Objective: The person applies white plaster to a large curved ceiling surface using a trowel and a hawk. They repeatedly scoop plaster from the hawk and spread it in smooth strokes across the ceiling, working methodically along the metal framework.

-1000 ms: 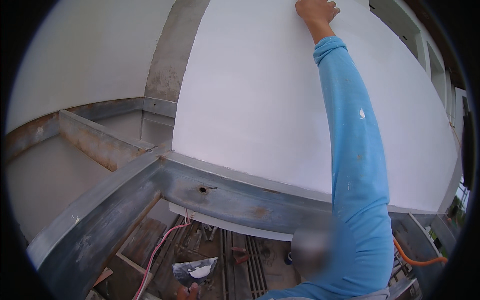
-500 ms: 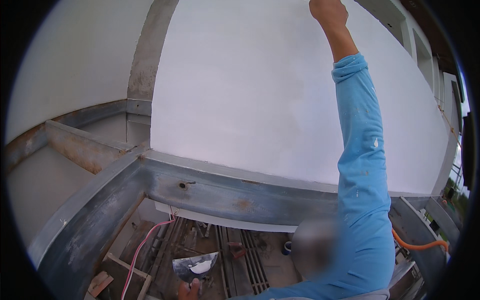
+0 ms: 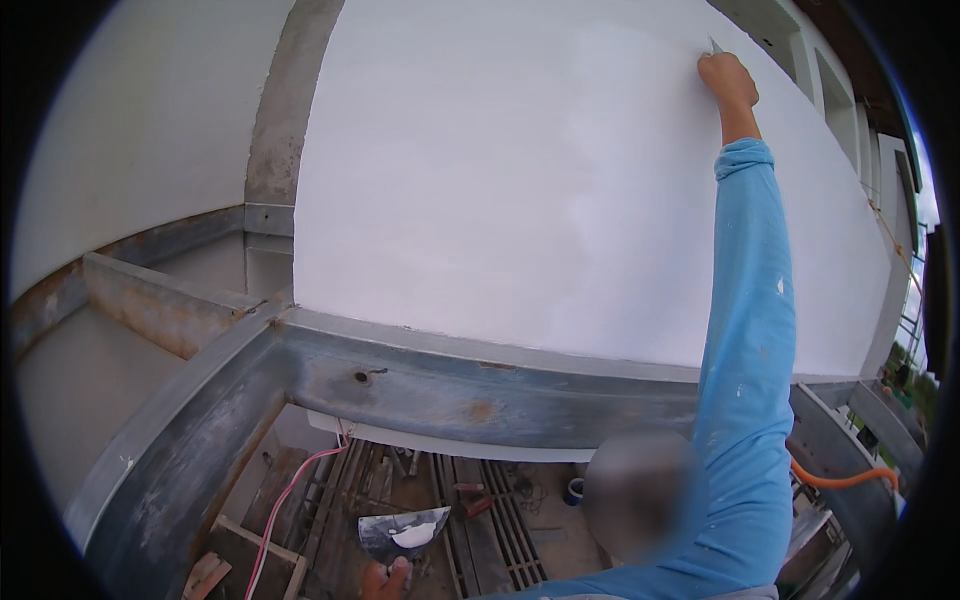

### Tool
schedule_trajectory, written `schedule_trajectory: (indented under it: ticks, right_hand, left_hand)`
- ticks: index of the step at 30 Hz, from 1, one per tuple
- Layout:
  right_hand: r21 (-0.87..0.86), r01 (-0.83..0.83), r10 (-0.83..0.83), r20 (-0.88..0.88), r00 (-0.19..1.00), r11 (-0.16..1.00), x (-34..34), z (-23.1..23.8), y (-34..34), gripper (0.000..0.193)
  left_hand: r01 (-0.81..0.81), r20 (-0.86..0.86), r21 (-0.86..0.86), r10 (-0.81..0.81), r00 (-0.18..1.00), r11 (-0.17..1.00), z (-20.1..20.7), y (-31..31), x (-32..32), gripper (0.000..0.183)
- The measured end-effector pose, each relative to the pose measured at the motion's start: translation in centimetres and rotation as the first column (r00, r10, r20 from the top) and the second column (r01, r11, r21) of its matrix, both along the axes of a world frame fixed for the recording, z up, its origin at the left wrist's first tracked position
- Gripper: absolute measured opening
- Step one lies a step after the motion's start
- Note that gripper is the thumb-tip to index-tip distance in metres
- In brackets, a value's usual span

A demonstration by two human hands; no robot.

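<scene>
My right hand (image 3: 729,82), at the end of a raised blue sleeve (image 3: 752,270) with white spatters, is closed around a scraper. Only the blade's tip (image 3: 715,45) shows beyond the fingers, against the upper right of the white wall panel (image 3: 460,180). A smoother, brighter white area covers part of that panel below and left of the hand. Low in the view, my left hand (image 3: 385,580) grips a wide putty knife (image 3: 400,532) by its handle, which the fingers hide. White putty (image 3: 414,536) lies on its dark blade.
Grey steel beams (image 3: 480,400) run along the panel's foot and down the left. Below are slatted boards (image 3: 480,530), a pink-and-white cable (image 3: 285,505) and a blue tape roll (image 3: 573,491). An orange hose (image 3: 845,482) hangs at right. Near my right arm is a blurred round shape (image 3: 638,495).
My right hand has come down and to the right across the panel, bringing the scraper's tip into view. My left hand and the putty knife have shifted slightly right in the picture.
</scene>
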State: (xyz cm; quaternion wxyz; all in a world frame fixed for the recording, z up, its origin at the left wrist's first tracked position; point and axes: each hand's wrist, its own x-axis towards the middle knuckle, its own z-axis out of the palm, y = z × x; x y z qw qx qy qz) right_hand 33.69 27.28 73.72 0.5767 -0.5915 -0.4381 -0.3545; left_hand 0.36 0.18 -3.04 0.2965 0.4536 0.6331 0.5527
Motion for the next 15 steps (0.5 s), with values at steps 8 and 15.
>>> schedule_trajectory:
  ticks: [8,15]
  right_hand:
    - [0.286,-0.022,-0.064,0.287,0.956,0.958,-17.0,-3.2,-1.5,0.041]
    - [0.280,-0.255,0.060,0.556,0.829,0.926,-28.4,-6.4,-2.1,0.037]
  left_hand:
    - [0.037,0.162,0.001,-0.037,0.986,0.999,4.4,-2.9,0.3,0.048]
    - [-0.018,0.233,-0.027,0.024,0.972,0.999,2.5,-3.3,0.0,0.049]
